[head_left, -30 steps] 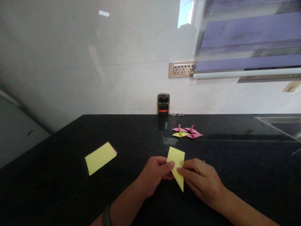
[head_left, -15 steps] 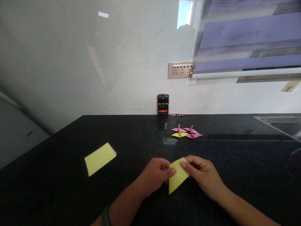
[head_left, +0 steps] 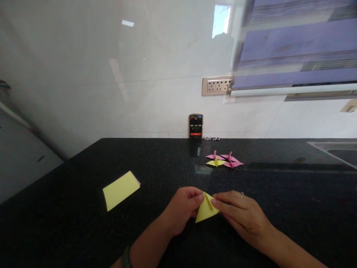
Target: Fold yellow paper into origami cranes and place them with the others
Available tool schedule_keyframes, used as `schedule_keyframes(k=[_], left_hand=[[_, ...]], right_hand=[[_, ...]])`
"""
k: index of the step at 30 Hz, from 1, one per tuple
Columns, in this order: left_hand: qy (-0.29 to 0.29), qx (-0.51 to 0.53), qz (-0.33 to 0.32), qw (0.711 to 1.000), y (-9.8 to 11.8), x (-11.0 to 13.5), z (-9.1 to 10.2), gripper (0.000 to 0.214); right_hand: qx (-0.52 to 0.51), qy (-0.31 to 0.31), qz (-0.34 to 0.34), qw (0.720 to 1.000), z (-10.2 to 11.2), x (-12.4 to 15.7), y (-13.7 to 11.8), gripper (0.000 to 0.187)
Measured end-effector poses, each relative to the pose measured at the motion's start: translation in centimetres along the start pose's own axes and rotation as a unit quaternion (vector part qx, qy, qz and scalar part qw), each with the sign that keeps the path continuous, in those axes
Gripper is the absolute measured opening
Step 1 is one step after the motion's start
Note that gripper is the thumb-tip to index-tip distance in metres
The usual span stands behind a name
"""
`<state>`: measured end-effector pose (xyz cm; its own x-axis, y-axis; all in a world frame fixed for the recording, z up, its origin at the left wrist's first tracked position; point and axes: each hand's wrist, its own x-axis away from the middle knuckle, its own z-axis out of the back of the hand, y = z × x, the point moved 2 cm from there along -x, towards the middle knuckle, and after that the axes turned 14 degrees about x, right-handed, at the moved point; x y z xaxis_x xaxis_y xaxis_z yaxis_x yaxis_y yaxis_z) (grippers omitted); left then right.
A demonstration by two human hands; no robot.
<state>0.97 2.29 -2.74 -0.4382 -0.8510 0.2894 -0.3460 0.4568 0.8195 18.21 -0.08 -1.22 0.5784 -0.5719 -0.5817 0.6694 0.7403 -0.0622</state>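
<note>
A folded sheet of yellow paper [head_left: 205, 213] is held between my two hands, low over the dark countertop. My left hand [head_left: 186, 204] pinches its upper left edge, thumb on top. On the other side, my right hand [head_left: 243, 213] grips the right part, with its thumb and fingers pressing a flap over. The paper has a roughly triangular outline with one corner pointing down toward me. Fingers under the paper are hidden. Beyond the hands sit several folded paper cranes: a yellow crane [head_left: 215, 162] and pink cranes, one pink crane [head_left: 232, 164] at the right.
A stack of yellow and pink paper sheets [head_left: 121, 191] lies to the left. A phone [head_left: 195, 127] showing a timer leans on the wall, with a beaded strap [head_left: 211, 139] beside it. A wall socket [head_left: 217, 86] is above, and a sink edge [head_left: 331, 150] is at far right.
The yellow paper has gone from a larger flat diamond-like shape to a smaller triangle with a flap folded over. My right hand has turned flatter over it. The view has shifted slightly.
</note>
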Motion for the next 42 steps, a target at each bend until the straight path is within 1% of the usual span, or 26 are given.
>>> schedule_keyframes(k=[5,12,25,32,35,37,40,42], left_hand=[[0.009,-0.002,-0.003,1.0,0.0,0.0,0.3,0.027],[0.004,0.012,-0.002,1.0,-0.2,0.0,0.4,0.023],[-0.011,0.051,-0.007,0.999,-0.2,-0.1,0.5,0.02],[-0.016,0.084,-0.002,0.996,-0.1,-0.1,0.6,0.017],[-0.008,0.085,-0.003,0.996,-0.1,0.0,0.4,0.022],[0.004,0.065,-0.023,0.998,-0.1,0.0,0.4,0.025],[0.045,0.014,-0.06,0.997,-0.3,0.0,0.4,0.026],[0.071,-0.015,-0.071,0.995,-0.5,0.0,0.5,0.027]], right_hand=[[0.038,-0.017,0.049,0.998,0.0,-0.1,0.1,0.036],[0.058,-0.04,0.074,0.995,-0.4,0.1,0.1,0.038],[0.104,-0.044,0.07,0.991,-0.8,-0.3,-0.5,0.034],[0.116,-0.033,0.079,0.99,-1.2,-0.3,-0.5,0.032],[0.129,-0.047,0.082,0.987,-1.3,-0.2,-0.5,0.032],[0.134,-0.059,0.08,0.986,-1.4,-0.1,-0.7,0.032],[0.138,-0.075,0.082,0.984,-1.6,-0.1,-0.9,0.03],[0.14,-0.081,0.088,0.983,-1.8,-0.1,-1.0,0.03]])
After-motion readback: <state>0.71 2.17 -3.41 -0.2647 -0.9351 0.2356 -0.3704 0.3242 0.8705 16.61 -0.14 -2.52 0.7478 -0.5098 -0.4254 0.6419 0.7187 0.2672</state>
